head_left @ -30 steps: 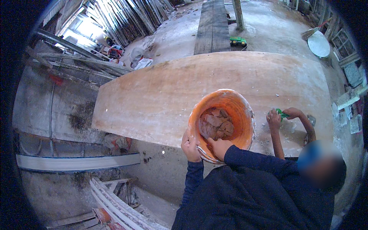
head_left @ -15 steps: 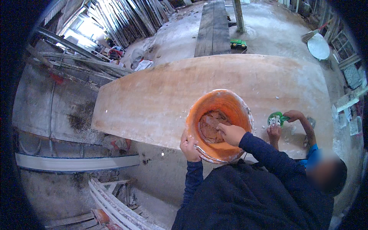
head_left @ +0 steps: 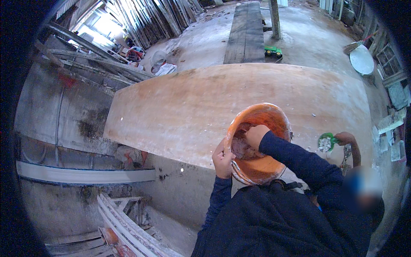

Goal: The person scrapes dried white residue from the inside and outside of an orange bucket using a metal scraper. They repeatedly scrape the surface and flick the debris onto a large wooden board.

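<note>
An orange bucket (head_left: 262, 168) stands tilted at the table's near edge, its mouth turned toward me and its rim crusted white. My left hand (head_left: 223, 160) is closed around the left side of that rim. Inside the bucket is my right hand (head_left: 256, 136), fingers curled down against pinkish-brown residue (head_left: 242, 148) that coats the bottom. Whatever the right fingers grip is hidden behind the hand and in shadow.
Close on my right, another person's hand (head_left: 345, 138) holds a green scoop (head_left: 326, 142) of white chunks over the wooden table (head_left: 180, 107). Beyond the table are a dark plank bench (head_left: 245, 34) and a green toy truck (head_left: 273, 52). White moulding (head_left: 85, 173) lies at left.
The bucket has shifted right in view and tilted more, my left hand moving with it. My right hand has gone deeper inside. The other person's scoop has moved right, and one of their hands left it.
</note>
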Available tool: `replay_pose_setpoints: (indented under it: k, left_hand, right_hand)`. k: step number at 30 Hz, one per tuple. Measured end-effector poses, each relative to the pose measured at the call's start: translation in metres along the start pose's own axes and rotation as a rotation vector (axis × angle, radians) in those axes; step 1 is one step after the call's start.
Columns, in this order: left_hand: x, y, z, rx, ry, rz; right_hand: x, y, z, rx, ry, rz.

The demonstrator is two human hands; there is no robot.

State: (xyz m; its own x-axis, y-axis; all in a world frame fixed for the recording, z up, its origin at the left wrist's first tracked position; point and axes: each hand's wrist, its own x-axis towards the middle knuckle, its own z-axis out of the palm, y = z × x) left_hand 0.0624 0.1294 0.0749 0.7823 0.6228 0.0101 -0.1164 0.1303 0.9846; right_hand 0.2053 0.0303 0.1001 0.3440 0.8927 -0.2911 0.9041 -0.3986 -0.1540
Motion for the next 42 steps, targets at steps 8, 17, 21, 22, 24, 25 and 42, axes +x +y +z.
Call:
replay_pose_setpoints:
  k: [8, 17, 21, 22, 24, 25, 42]
  left_hand:
    - [-0.001, 0.002, 0.004, 0.037, 0.014, -0.001]
    - [0.001, 0.0, 0.005, -0.045, 0.009, 0.006]
    - [0.001, -0.003, 0.001, -0.007, -0.008, 0.031]
    - [0.001, -0.003, 0.0, -0.003, -0.012, 0.029]
    - [0.002, -0.002, -0.002, 0.022, -0.026, 0.02]
    - [0.002, -0.001, -0.002, 0.034, -0.034, 0.015]
    - [0.001, -0.01, -0.001, -0.035, 0.028, 0.035]
  right_hand:
    - [-0.013, 0.018, -0.007, 0.063, -0.056, 0.006]
    - [0.009, 0.051, 0.024, 0.246, -0.019, 0.149]
    - [0.008, 0.047, 0.031, 0.272, 0.038, 0.127]
    - [0.007, 0.042, 0.029, 0.249, 0.05, 0.1]
    - [0.005, 0.033, 0.025, 0.216, 0.051, 0.08]
    - [0.006, 0.03, 0.025, 0.207, 0.039, 0.084]
    - [-0.002, 0.026, 0.039, 0.327, 0.135, 0.229]
